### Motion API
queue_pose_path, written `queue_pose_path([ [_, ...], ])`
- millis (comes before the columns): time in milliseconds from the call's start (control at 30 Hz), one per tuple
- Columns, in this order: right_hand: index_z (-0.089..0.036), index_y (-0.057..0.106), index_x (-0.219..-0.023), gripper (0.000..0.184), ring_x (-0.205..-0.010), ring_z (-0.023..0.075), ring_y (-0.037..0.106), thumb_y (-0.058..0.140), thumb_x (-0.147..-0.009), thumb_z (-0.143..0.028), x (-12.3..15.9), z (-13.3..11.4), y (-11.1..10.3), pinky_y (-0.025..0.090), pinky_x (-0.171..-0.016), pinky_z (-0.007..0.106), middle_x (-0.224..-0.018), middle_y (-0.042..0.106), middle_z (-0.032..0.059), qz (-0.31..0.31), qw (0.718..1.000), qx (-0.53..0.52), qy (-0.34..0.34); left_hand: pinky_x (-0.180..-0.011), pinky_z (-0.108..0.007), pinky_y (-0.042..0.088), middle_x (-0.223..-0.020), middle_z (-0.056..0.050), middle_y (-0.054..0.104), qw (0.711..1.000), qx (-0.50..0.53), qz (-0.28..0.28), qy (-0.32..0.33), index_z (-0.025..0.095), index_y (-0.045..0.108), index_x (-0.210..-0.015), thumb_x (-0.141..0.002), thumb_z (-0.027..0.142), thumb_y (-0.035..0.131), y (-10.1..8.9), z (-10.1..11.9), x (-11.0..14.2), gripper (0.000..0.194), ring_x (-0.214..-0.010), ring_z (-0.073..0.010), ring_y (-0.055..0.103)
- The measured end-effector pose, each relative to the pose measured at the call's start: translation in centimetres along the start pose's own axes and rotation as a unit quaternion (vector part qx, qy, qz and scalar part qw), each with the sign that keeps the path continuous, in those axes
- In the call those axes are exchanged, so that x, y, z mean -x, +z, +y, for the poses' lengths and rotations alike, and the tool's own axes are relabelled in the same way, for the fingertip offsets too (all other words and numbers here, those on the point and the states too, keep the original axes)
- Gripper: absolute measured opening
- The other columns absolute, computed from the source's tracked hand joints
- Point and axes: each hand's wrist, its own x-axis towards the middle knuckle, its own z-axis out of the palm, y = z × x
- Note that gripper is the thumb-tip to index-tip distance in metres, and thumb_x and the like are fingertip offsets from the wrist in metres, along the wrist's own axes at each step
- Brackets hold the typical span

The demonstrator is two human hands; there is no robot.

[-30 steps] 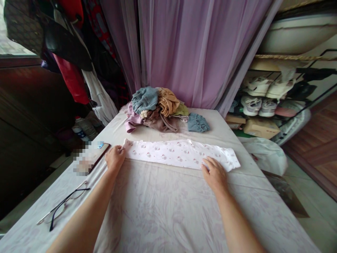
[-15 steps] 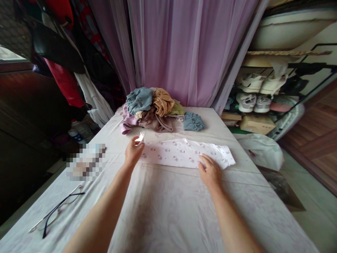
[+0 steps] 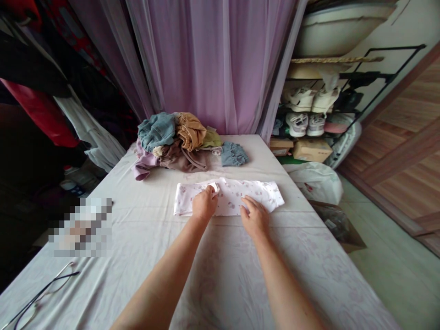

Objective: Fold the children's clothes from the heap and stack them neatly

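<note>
A white garment with a small printed pattern (image 3: 231,201) lies in a long flat strip across the cloth-covered table. Its left part is doubled over on itself. My left hand (image 3: 204,203) is closed on a bunched white edge of it, above the folded left part. Lying on the right half of the strip, my right hand (image 3: 255,216) has its fingers stretched out and holds nothing. Which kind of garment it is, I cannot tell.
Beyond the garment sits a heap of crumpled clothes (image 3: 178,153), with a folded blue denim piece (image 3: 234,154) at its right. Eyeglasses (image 3: 37,298) lie at the table's near left. A shoe rack (image 3: 369,75) stands at the right.
My left hand has carried the garment's left end rightward, folding it over the strip. My right hand stays on the right part. The view has turned somewhat to the right.
</note>
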Motion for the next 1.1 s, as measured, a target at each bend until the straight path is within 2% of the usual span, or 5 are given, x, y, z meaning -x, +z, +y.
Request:
queue_pose_path([
  [433, -0.017, 0.071, -0.108, 0.032, -0.107, 0.0247, 0.063, 0.048, -0.087, -0.023, 0.0, -0.3, -0.2, 0.046, -0.097, 0.041, -0.115, 0.07, 0.0126, -0.008, 1.0, 0.025, 0.0, -0.078, -0.03, 0.048, -0.105, -0.009, 0.073, 0.994, 0.07, -0.019, 0.077, 0.022, 0.065, -0.106, -0.089, 0.042, 0.056, 0.6, 1.1, 1.0, 0.028, -0.09, -0.0228, 0.069],
  [567, -0.019, 0.071, -0.109, 0.032, -0.107, 0.0244, 0.063, 0.048, -0.087, -0.023, 0.1, 0.1, -0.1, 0.047, -0.097, 0.041, -0.115, 0.07, 0.0119, 0.003, 1.0, 0.015, 0.0, -0.092, -0.031, 0.047, -0.106, -0.008, 0.073, 0.988, 0.058, 0.024, 0.141, 0.022, 0.068, -0.102, -0.095, 0.031, 0.043, -1.4, -3.0, 0.3, 0.027, -0.101, -0.022, 0.066],
  [700, -0.019, 0.07, -0.111, 0.034, -0.111, 0.0229, 0.061, 0.043, -0.09, -0.021, -0.1, -1.0, -0.6, 0.044, -0.1, 0.04, -0.116, 0.07, 0.011, 0.023, 0.999, 0.013, -0.03, -0.103, -0.035, 0.043, -0.122, -0.009, 0.069, 0.995, 0.017, 0.076, 0.067, 0.018, 0.066, -0.114, -0.091, 0.024, 0.045, -4.6, -9.1, -2.2, 0.031, -0.115, -0.0238, 0.06],
  [833, -0.021, 0.065, -0.123, 0.037, -0.127, 0.0223, 0.051, 0.041, -0.094, -0.023, -0.5, -4.5, -0.8, 0.031, -0.112, 0.043, -0.131, 0.063, 0.0098, -0.046, 0.992, 0.025, -0.111, -0.099, -0.033, 0.046, -0.125, -0.004, 0.068, 0.994, 0.055, -0.03, 0.086, 0.023, 0.066, -0.119, -0.089, 0.031, 0.047, -6.5, -12.5, -4.7, 0.037, -0.114, -0.0217, 0.061],
  [1100, -0.023, 0.056, -0.134, 0.04, -0.137, 0.0254, 0.04, 0.045, -0.096, -0.031, -0.3, -7.0, 0.6, 0.02, -0.116, 0.054, -0.145, 0.051, 0.0086, -0.215, 0.965, 0.063, -0.138, -0.088, -0.027, 0.046, -0.098, -0.001, 0.075, 0.978, 0.016, -0.135, 0.155, 0.027, 0.074, -0.095, -0.084, 0.039, 0.052, -6.5, -12.0, -7.9, 0.027, -0.095, -0.0198, 0.067],
])
